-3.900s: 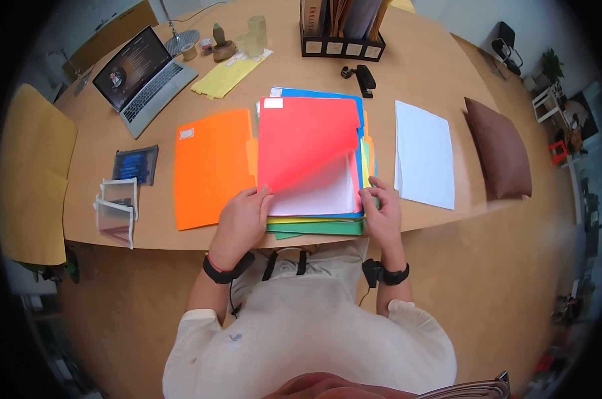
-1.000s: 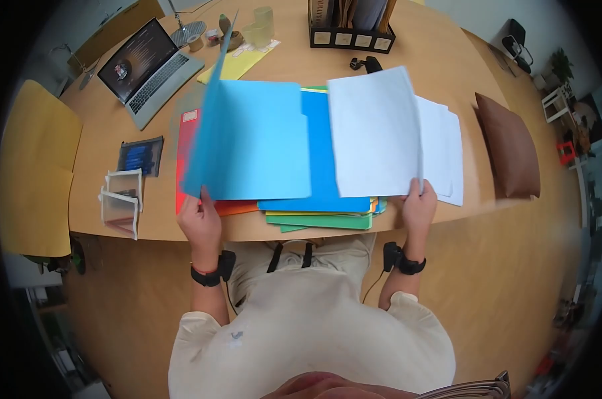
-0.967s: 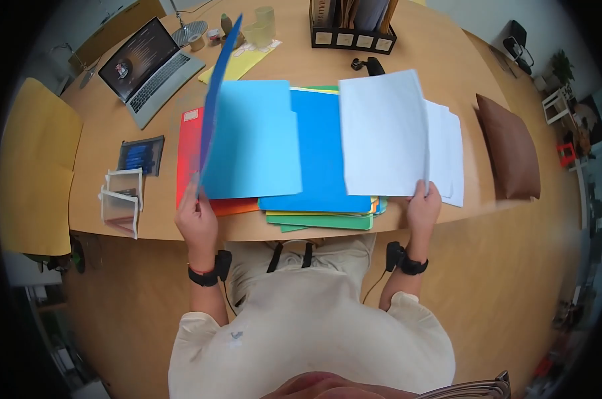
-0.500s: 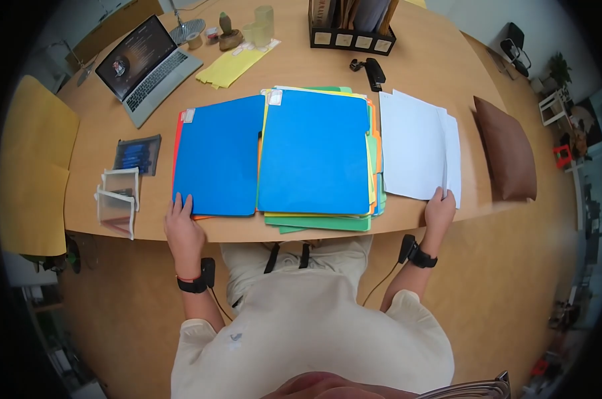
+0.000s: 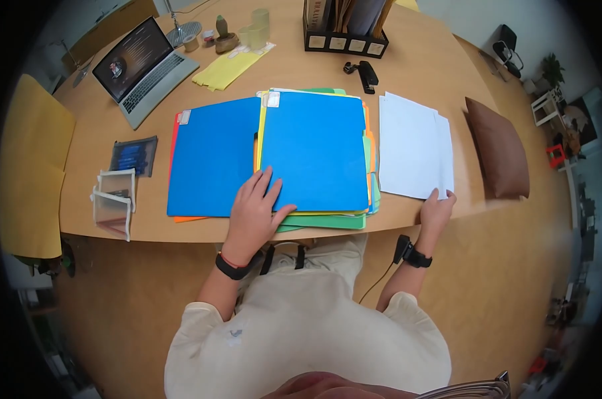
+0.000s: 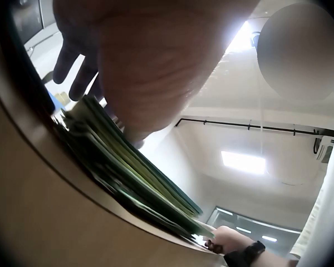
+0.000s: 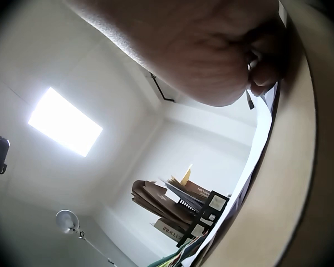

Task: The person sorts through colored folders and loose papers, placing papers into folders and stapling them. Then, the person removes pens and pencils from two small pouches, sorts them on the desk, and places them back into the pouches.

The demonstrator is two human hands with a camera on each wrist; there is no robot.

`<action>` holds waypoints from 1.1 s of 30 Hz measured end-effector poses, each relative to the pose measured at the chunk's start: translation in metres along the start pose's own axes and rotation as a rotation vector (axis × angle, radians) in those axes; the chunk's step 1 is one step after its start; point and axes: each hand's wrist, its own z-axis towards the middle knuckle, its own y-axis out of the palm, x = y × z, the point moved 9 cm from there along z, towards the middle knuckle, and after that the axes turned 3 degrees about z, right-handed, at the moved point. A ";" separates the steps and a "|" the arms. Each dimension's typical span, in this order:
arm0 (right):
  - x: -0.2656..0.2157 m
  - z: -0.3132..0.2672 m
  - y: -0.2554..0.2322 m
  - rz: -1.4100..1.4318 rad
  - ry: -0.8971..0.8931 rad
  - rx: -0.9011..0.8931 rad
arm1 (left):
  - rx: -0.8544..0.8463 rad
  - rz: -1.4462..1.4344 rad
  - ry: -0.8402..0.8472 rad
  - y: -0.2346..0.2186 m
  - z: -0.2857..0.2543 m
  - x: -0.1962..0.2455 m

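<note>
In the head view my left hand [image 5: 256, 207] lies with spread fingers over the front left corner of the top blue folder [image 5: 321, 153] on the middle stack. The left wrist view shows the stacked folders [image 6: 128, 161] edge-on below that hand. A second blue folder [image 5: 214, 156] lies to the left, over red and orange ones whose edges peek out. My right hand [image 5: 437, 211] pinches the front edge of the white paper sheets [image 5: 414, 146], right of the stack. In the right wrist view its curled fingers [image 7: 264, 75] meet the paper's edge.
An open laptop [image 5: 141, 73] stands at the back left, with pen pouches [image 5: 133, 156] nearer. Behind the stack are a black stapler [image 5: 367, 76] and a file holder [image 5: 346, 41]. A brown cushion [image 5: 497, 149] lies at the right; the table's front edge runs below.
The red folder left the stack's top. A blue folder swung left onto the left pile, while paper went right onto the white sheets. My left hand then moved right to the middle stack.
</note>
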 end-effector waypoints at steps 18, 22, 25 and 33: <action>-0.090 -0.128 0.068 0.536 -0.203 -0.775 | -0.234 0.027 0.020 -0.008 0.001 0.012; -0.096 -0.124 0.059 0.544 -0.218 -0.719 | -0.240 -0.005 0.031 -0.007 0.001 0.011; -0.099 -0.121 0.055 0.588 -0.192 -0.708 | -0.234 0.002 0.031 -0.005 0.002 0.016; -0.096 -0.132 0.066 0.407 -0.215 -0.699 | -0.055 -0.124 -0.066 -0.012 0.003 0.010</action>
